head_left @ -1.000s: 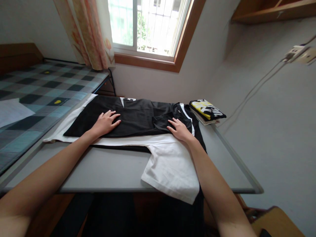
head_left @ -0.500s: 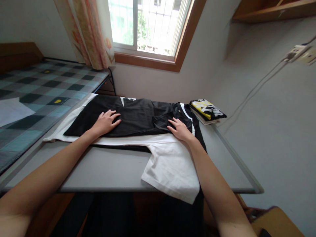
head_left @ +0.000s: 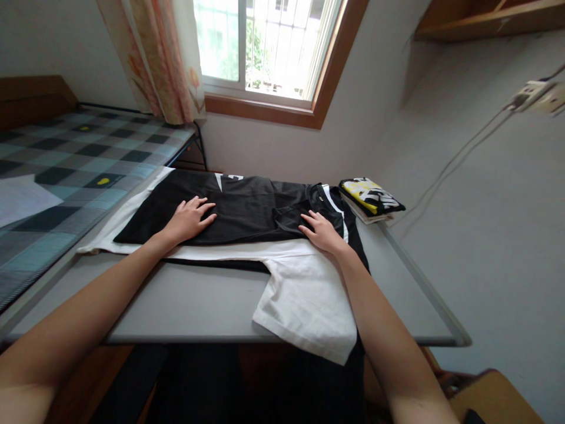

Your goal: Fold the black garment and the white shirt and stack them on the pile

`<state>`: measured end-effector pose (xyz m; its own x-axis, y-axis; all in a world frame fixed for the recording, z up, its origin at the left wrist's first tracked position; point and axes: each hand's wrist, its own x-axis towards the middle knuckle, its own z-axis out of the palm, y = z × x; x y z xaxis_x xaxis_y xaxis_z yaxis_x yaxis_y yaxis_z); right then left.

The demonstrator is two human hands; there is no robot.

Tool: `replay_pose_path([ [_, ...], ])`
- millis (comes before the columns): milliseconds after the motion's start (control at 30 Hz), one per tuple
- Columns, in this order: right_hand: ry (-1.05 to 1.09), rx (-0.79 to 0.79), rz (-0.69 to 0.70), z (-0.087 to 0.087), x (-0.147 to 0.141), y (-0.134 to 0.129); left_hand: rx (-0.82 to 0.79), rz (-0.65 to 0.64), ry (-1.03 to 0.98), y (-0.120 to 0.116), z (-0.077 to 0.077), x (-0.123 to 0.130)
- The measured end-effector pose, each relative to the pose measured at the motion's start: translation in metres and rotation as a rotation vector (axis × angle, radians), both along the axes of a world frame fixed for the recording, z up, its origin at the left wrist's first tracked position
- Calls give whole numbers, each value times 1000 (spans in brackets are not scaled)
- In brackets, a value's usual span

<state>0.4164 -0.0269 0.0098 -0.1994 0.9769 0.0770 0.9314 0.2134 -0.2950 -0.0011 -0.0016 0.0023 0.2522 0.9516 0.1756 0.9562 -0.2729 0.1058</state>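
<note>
A black T-shirt point(head_left: 247, 206), folded lengthwise, lies across the table with its collar to the right and a white print at its far edge. Beneath it spreads a white T-shirt point(head_left: 309, 294), whose sleeve hangs over the table's front edge. More black cloth shows under the white one. My left hand point(head_left: 189, 219) rests flat on the lower part of the black T-shirt, fingers spread. Near the collar, my right hand point(head_left: 322, 231) lies on the same shirt with its fingers apart. Neither hand grips anything.
A folded stack of clothes point(head_left: 371, 197) with a yellow, black and white print sits at the table's far right. The grey table point(head_left: 198, 306) stands beside a bed with a checked mattress point(head_left: 53, 171). White paper point(head_left: 26, 197) lies on the bed. Cables point(head_left: 463, 153) hang along the right wall.
</note>
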Motion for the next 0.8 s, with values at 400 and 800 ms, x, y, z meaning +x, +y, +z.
replay_pose_path([
  [400,12,7,9,-3,2,2,2,-5,-3,-1,0,1],
  [800,-15,7,1,-2,1,2,-4,4,1,-1,2,1],
])
